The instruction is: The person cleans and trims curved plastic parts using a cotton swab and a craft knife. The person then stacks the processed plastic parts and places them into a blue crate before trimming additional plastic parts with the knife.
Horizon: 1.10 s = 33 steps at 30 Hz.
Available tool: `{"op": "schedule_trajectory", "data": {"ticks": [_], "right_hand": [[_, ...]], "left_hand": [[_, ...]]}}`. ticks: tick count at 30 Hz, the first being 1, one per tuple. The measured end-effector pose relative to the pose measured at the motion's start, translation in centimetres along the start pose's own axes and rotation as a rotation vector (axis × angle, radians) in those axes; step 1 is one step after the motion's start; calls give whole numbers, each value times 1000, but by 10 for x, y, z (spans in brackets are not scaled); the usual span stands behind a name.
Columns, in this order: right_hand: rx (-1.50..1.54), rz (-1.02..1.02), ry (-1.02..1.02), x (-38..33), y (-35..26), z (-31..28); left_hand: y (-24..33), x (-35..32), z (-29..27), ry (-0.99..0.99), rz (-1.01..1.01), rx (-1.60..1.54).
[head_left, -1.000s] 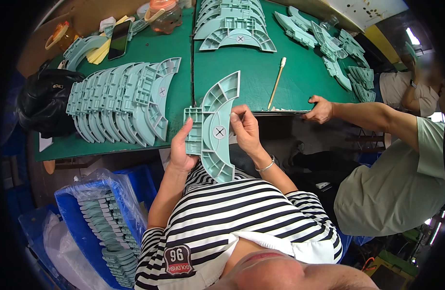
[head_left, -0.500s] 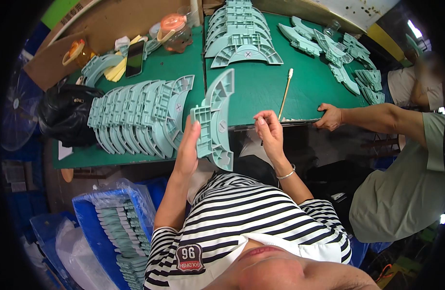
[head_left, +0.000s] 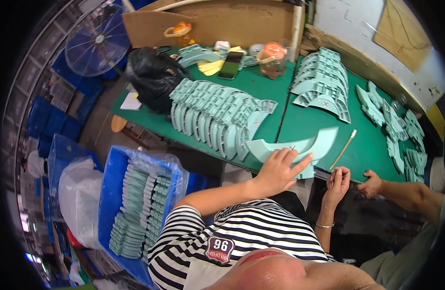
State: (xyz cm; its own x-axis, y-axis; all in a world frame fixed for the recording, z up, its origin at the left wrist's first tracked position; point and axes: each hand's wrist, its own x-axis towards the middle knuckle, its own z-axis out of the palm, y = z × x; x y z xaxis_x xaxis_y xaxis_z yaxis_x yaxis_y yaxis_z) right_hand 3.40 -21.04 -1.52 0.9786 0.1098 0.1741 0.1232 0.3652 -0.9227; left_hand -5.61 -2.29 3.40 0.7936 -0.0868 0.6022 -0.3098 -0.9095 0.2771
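Observation:
My left hand (head_left: 276, 173) grips a pale green curved plastic part (head_left: 307, 149) at the table's front edge, its smooth face up and its ends pointing away from me. Fingers spread over the near side of it, with the thumb hidden. To the right, my right hand (head_left: 336, 186) is closed in a pinch beside the edge, and whatever it pinches cannot be made out. Just beyond its fingertips a cotton-tipped stick (head_left: 342, 151) lies on the green table (head_left: 312, 128). Left of the held part stands a long row of similar curved parts (head_left: 213, 116).
Another row of parts (head_left: 323, 84) stands at the back, with loose parts (head_left: 392, 125) to its right. A black bag (head_left: 152, 79), phone (head_left: 231, 65) and orange-lidded jar (head_left: 273, 60) sit far left. A blue crate (head_left: 109, 203) stands below. A co-worker's hand (head_left: 371, 183) touches the edge.
The held part has been turned from its ribbed, upright face to its smooth face. My left hand now reaches across it. The whole view has swung left, showing the fan and crate more fully.

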Motion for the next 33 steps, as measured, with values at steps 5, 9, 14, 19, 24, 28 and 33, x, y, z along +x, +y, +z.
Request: {"op": "schedule_trajectory", "data": {"ticks": [5, 9, 14, 19, 24, 28, 33], "right_hand": [[-16, 31, 50, -3, 2, -2], [21, 41, 3, -4, 3, 3], [-82, 133, 43, -5, 4, 6], [-36, 110, -41, -4, 5, 10], [-74, 190, -6, -5, 9, 6], [-37, 219, -151, -2, 4, 13], [-97, 215, -255, 0, 3, 33]], "left_hand": [[6, -4, -3, -111, -35, -36], [-11, -19, 16, -167, -8, 39], [6, -2, -8, -56, 9, -30], [-20, -17, 18, -393, -69, 40], [0, 25, -34, -35, -124, -194], [-17, 22, -10, -4, -550, -1373], [-41, -13, 23, 53, -1107, -2192]]}}
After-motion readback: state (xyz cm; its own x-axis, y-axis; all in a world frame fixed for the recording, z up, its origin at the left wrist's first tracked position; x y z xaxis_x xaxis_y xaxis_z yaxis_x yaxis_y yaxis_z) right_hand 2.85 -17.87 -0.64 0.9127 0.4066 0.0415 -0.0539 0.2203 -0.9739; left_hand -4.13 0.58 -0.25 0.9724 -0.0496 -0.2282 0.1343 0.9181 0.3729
